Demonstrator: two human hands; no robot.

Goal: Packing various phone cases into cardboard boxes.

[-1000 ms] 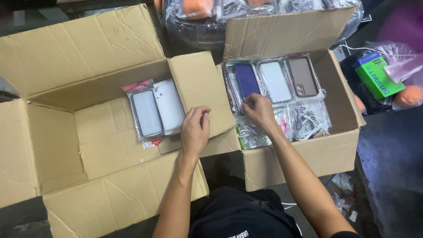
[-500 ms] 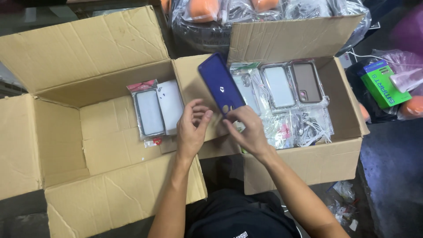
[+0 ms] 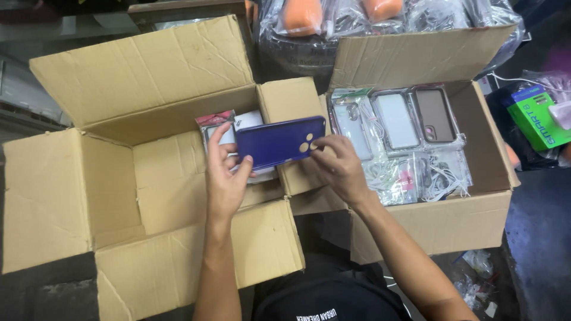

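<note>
Purple and probably light, thin and a bit slippery, the phone case [image 3: 279,142] is best pinched by its short ends, as now: left hand [image 3: 225,178] grips one end, right hand [image 3: 339,169] the other, level above the left cardboard box [image 3: 137,71].

Sitting open at nine o'clock, a large brown cardboard box [image 3: 65,196], holding a clear packet with a red header [image 3: 215,119] at its back wall; standing open at three o'clock, a smaller brown carton [image 3: 452,223], showing clear sleeved packets [image 3: 395,122] in a row; lying at two o'clock, a green rectangular box [image 3: 538,119]; bulging at twelve o'clock, clear plastic bags [image 3: 333,24].
</note>
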